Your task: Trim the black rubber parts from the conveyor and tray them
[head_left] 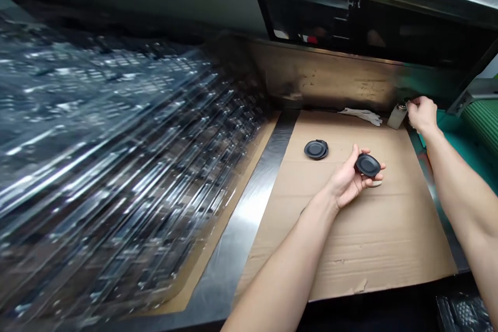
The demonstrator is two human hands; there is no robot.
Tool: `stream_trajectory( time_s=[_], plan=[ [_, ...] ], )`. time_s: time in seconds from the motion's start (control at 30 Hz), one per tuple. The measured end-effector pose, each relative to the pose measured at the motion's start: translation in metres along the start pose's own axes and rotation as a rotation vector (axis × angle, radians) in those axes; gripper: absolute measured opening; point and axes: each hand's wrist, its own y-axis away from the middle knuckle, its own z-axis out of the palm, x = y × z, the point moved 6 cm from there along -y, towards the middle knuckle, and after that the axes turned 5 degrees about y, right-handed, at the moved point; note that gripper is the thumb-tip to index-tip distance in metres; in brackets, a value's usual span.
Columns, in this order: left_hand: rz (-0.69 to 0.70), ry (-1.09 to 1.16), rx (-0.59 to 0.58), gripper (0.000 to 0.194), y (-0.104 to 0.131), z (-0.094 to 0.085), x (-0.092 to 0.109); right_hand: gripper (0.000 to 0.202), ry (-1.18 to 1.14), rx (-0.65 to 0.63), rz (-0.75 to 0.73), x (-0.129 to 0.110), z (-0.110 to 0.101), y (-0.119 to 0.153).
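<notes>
My left hand (352, 179) holds a small black rounded, shallow dish-like part (368, 165) between thumb and fingers, its recessed face up. A similar black part (316, 149), perhaps with another beneath it, lies on the cardboard sheet (350, 249) to the left of that hand. My right hand (423, 113) is reached out to the back right, its fingers closed beside the top of a small pale bottle (397, 115) with a metallic neck. What those fingers pinch is too small to make out.
Clear plastic trays (128, 166), stacked and blurred, fill the left side. A white glove (361, 115) lies at the cardboard's back edge. A metal wall with a dark screen (361, 21) rises behind. At right are a teal bin (462, 150) and a green ribbed surface (482, 119).
</notes>
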Motion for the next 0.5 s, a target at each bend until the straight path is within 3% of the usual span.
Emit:
stream_trajectory(
  time_s=[0.07, 0.17, 0.33, 0.5],
  plan=[
    [-0.003, -0.029, 0.004, 0.039, -0.001, -0.002, -0.004, 0.020, 0.111, -0.109, -0.046, -0.002, -0.002, -0.031],
    [-0.023, -0.072, 0.005, 0.046, -0.002, -0.004, -0.007, 0.014, 0.257, -0.291, -0.138, -0.010, 0.002, -0.054],
    [-0.066, -0.089, -0.024, 0.053, -0.001, -0.003, -0.009, 0.017, 0.442, -0.445, -0.214, -0.021, 0.015, -0.061],
    [-0.056, -0.073, -0.043, 0.051, -0.001, -0.004, -0.006, 0.020, 0.562, -0.509, -0.260, -0.027, 0.021, -0.061]
  ],
)
